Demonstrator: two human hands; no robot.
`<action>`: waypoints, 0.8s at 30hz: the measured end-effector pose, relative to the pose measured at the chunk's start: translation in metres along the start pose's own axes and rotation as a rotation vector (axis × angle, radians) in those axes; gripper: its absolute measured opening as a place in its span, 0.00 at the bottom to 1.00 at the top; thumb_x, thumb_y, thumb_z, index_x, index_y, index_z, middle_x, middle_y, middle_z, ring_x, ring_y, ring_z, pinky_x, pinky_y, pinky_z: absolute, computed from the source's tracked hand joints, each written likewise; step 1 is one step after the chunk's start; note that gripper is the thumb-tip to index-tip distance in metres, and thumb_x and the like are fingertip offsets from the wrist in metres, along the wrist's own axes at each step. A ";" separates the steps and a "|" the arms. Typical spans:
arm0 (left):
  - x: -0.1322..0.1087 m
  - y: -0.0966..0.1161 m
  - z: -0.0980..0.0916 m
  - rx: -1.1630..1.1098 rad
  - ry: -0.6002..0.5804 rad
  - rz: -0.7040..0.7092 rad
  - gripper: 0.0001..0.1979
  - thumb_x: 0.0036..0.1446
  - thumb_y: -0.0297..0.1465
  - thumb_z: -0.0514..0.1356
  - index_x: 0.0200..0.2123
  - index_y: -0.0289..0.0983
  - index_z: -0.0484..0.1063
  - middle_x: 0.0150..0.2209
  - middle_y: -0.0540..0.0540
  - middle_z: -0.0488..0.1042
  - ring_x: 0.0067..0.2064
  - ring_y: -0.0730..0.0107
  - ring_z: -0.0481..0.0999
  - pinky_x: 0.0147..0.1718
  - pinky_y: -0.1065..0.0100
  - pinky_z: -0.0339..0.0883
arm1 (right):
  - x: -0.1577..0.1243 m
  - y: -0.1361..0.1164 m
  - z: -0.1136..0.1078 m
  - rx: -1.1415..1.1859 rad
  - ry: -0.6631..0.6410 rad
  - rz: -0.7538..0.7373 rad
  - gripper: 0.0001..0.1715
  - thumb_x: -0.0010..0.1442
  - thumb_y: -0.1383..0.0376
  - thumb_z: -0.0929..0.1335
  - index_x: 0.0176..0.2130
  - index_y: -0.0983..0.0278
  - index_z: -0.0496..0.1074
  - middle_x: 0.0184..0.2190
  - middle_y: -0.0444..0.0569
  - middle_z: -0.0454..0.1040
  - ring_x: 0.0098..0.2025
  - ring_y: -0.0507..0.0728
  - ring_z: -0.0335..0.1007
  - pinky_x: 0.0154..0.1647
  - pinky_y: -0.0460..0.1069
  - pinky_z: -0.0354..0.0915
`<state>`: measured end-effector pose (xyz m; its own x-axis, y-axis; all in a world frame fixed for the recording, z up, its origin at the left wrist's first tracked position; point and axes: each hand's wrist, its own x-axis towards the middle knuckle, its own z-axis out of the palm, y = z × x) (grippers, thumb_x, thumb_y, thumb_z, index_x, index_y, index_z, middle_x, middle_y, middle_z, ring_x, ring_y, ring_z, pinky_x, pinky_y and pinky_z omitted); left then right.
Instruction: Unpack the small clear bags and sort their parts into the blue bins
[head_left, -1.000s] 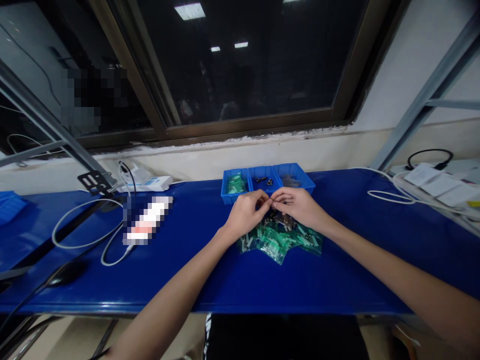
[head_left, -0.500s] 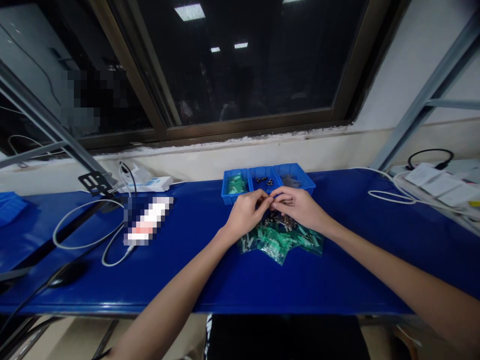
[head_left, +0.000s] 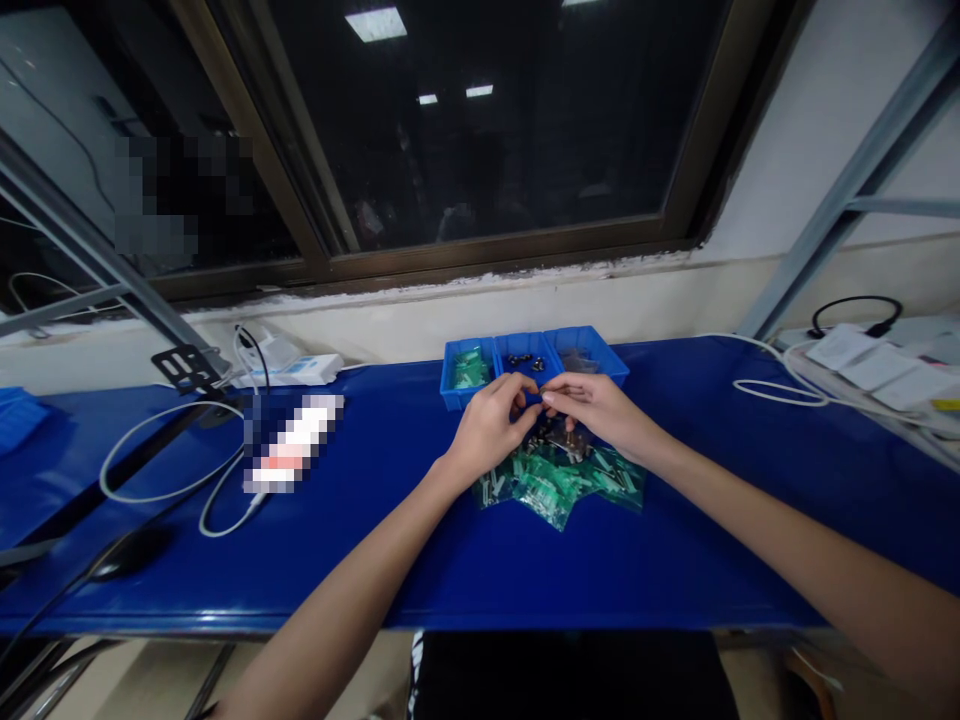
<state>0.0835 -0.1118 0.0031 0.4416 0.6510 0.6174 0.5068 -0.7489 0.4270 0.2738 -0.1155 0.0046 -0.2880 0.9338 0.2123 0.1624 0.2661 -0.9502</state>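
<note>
My left hand [head_left: 491, 418] and my right hand [head_left: 592, 408] meet fingertip to fingertip above a small heap on the blue table. Both are closed in a pinch; whatever lies between the fingers is too small to make out. Beneath them are green-tinted plastic packets [head_left: 551, 490] with pale pieces inside, and a pile of small metal parts [head_left: 574, 440] partly covered by the hands. Just beyond the fingers stand three joined blue bins: the left bin [head_left: 454, 400] has green packets, the middle bin [head_left: 506, 345] a few dark metal parts, the right bin [head_left: 604, 350] a greyish clear bag.
On the blue table [head_left: 315, 560], a blurred-out device [head_left: 292, 450] with a white cable lies left, near a power strip [head_left: 307, 370] and a black mouse-like object [head_left: 135, 550]. White boxes [head_left: 870, 365] and cables sit far right. A window [head_left: 495, 130] is behind the table.
The fingertips of both hands have shifted slightly, and the right fingers are a little straighter. The view has moved a touch. Packets and bins stay as they were.
</note>
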 end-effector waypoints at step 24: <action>-0.001 0.002 0.002 0.053 -0.010 -0.002 0.04 0.64 0.29 0.55 0.38 0.36 0.69 0.34 0.48 0.70 0.35 0.70 0.71 0.32 0.68 0.66 | 0.001 0.006 -0.002 -0.098 -0.001 -0.070 0.10 0.61 0.58 0.67 0.39 0.61 0.73 0.32 0.50 0.75 0.37 0.59 0.74 0.23 0.49 0.67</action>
<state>0.0858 -0.1138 0.0023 0.4477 0.6535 0.6103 0.5462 -0.7403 0.3919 0.2760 -0.1129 -0.0007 -0.3032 0.9118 0.2770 0.2335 0.3530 -0.9060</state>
